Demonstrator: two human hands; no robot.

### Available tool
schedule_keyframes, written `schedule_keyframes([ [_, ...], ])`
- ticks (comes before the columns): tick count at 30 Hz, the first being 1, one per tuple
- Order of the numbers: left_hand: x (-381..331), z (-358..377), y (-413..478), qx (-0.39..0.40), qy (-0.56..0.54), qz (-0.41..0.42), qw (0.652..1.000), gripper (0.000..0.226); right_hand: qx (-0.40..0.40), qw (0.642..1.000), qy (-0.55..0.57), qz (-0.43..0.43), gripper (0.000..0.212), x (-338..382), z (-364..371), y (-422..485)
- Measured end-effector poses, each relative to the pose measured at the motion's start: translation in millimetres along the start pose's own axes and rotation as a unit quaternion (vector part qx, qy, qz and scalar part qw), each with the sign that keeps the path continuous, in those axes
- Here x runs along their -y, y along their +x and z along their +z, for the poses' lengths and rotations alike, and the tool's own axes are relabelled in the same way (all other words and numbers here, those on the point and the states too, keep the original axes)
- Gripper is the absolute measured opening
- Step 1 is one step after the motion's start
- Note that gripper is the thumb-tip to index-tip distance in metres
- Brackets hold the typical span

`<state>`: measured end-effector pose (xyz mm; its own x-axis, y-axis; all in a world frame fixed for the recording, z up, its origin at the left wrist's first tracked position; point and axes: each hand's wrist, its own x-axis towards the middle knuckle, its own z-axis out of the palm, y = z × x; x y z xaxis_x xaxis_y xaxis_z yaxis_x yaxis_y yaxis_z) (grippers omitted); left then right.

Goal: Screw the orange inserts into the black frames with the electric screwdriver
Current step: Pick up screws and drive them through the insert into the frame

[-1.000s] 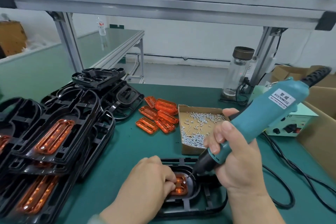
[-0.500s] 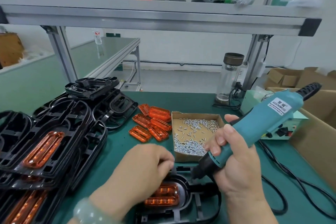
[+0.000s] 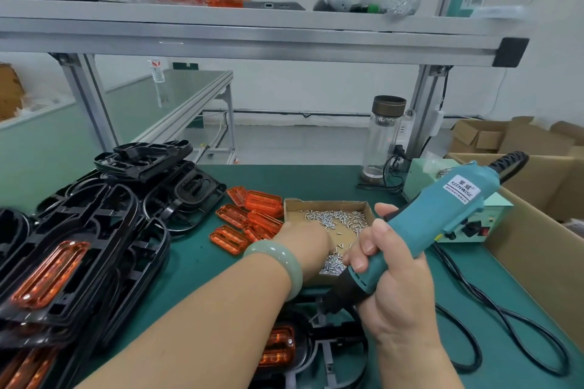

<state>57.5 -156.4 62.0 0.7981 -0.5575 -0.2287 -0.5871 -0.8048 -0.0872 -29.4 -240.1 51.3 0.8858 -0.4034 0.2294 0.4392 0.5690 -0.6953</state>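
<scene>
- Orange insert (image 3: 278, 346) is seated in a black frame (image 3: 335, 354) at the near edge of the green table (image 3: 202, 262), directly under both forearms. A small bright spot at its right end may be a screw head, so the piece is judged only partly fastened.
- Electric screwdriver (image 3: 433, 224) is gripped by the right hand (image 3: 395, 287), with the fingers wrapped round the teal barrel. The bit is angled down and left, just above the frame. It is judged to be parked there so driving can start once a screw is supplied.
- Left hand (image 3: 308, 241) is reached across the frame into the cardboard box (image 3: 316, 204). Its fingertips are hidden behind the right hand, so it cannot be told whether a screw is pinched.
- The box is shallow and open-topped and is set just beyond the frame, presumably for a short reach. Small silver screws (image 3: 335, 218) are scattered inside and heaped toward the near corner.
- Loose orange inserts (image 3: 249, 218) are laid just beside the box's left wall, apparently as the next supply.
- Stacked black frames (image 3: 79, 246) are piled at the left, several with inserts in them. Whether these are screwed cannot be told.
- A large carton (image 3: 543, 230) is stood at the right; its contents are not seen.
- A glass bottle (image 3: 384, 136) at the back looks empty.
</scene>
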Motion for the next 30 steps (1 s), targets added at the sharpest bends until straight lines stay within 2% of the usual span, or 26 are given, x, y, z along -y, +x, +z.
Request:
schedule_keyframes([
  [7, 2, 9, -1, -0.093, 0.013, -0.024, 0.995, 0.019, 0.003, 1.0, 0.004, 0.002, 0.016, 0, 0, -1],
  [12, 6, 17, -5, -0.145, 0.031, -0.009, 0.989, 0.01, 0.002, 1.0, 0.0, 0.002, 0.016, 0, -1, 0],
  [19, 14, 22, -9, -0.21, -0.109, -0.015, 0.971, 0.009, 0.008, 1.0, 0.007, 0.004, 0.016, -1, -2, 0],
  [23, 18, 19, -14, -0.273, -0.261, -0.044, 0.925, 0.011, 0.006, 1.0, 0.01, -0.003, 0.017, -1, -2, 1],
  [30, 33, 22, -65, -0.318, -0.526, -0.092, 0.783, 0.024, 0.011, 0.999, 0.038, 0.007, 0.015, -5, 1, -3],
])
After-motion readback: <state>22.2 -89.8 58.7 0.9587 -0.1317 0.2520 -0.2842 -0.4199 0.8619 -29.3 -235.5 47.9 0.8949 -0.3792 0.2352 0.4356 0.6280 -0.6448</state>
